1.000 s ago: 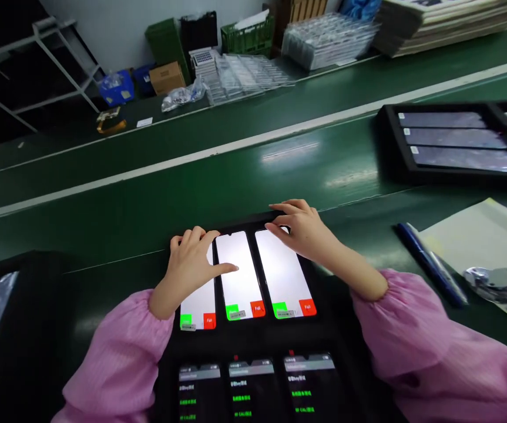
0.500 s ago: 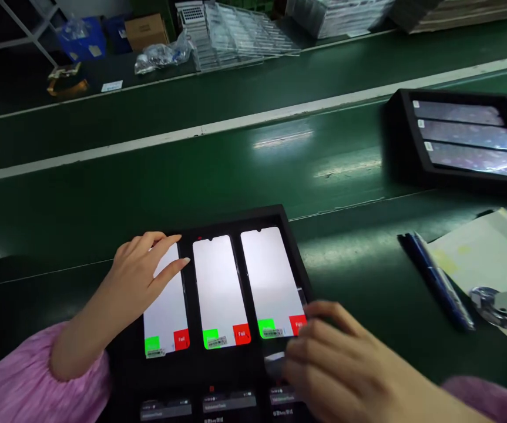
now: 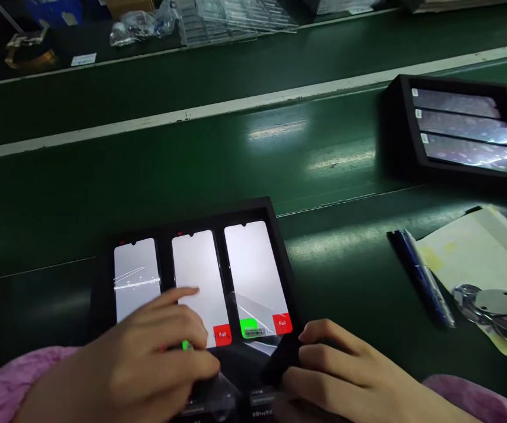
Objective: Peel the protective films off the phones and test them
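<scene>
Three phones with white screens lie in a black tray: a left phone, a middle phone and a right phone. Red Fail boxes show on the middle and right ones. My left hand is over the lower left and middle phones, index finger stretched out, thumb and other fingers pinched on a clear film. Clear film also crosses the right phone's lower end. My right hand is curled beside the tray's right edge; its fingertips' hold is hidden.
Another black tray of phones stands at the back right. Pens, yellowish paper and a metal object lie at right. Beyond a pale rail are plastic trays and bagged items.
My left hand has moved down and right from the left phone's top, and its fingers have closed. Clear film now lies over the right phone's lower end. The view has shifted slightly.
</scene>
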`<state>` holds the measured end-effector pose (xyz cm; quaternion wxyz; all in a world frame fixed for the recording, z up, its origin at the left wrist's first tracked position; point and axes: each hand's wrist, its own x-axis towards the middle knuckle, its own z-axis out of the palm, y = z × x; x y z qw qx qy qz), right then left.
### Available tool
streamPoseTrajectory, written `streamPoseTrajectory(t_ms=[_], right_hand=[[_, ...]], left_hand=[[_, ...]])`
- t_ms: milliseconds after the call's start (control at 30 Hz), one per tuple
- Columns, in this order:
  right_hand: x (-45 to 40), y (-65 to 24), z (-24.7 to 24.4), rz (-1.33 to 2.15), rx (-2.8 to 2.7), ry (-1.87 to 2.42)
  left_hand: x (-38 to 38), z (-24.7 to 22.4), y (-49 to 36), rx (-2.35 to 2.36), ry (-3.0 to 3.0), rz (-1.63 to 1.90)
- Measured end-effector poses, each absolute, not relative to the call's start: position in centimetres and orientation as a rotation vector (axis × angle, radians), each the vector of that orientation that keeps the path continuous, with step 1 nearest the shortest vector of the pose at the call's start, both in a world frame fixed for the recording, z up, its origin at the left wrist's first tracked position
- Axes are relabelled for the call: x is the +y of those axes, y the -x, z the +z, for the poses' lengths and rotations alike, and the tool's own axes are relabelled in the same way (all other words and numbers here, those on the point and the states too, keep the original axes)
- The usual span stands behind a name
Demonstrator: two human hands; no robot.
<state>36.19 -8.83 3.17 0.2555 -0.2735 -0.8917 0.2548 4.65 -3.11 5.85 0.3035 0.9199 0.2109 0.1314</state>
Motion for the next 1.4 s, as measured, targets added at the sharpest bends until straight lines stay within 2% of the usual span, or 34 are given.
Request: streamPoseTrajectory(t_ms=[233, 333, 433, 533, 633, 767, 967, 1200, 1400], right_hand=[[-7.3, -36.6, 3.1, 0.260, -2.515, 0.862], [-5.2, -36.3, 2.9, 0.134, -2.514, 0.848], [-1.9, -35.4, 2.0, 0.174, -2.427, 0.976], [1.7, -34.2, 0.8, 0.323, -2.303, 1.283], [4.1, -33.3, 0.3, 0.323, -2.247, 1.492], [4.4, -33.3, 1.0, 0.400, -2.142, 1.440], [3.4, -33.6, 2.9, 0.511, -1.946, 1.445], [4.0, -33.5, 1.6, 0.538, -2.007, 1.460], [4.2, -33.2, 1.1, 0.479, -2.102, 1.500]], left_hand=[[1.5, 4.3, -3.9, 0.737, -2.540, 0.621], [2.6, 3.2, -4.1, 1.043, -2.554, 0.642], [3.1, 2.1, -3.7, 1.466, -2.585, 0.491], [3.0, 1.7, -3.5, 1.645, -2.602, 0.407], [2.6, 2.3, -3.7, 1.668, -2.550, 0.256], [2.3, 3.6, -4.3, 1.695, -2.456, 0.104], [2.2, 3.7, -4.1, 1.697, -2.487, 0.278], [1.9, 3.7, -4.2, 1.591, -2.552, 0.385], [-0.6, 4.5, -6.0, 1.279, -2.809, 0.305]])
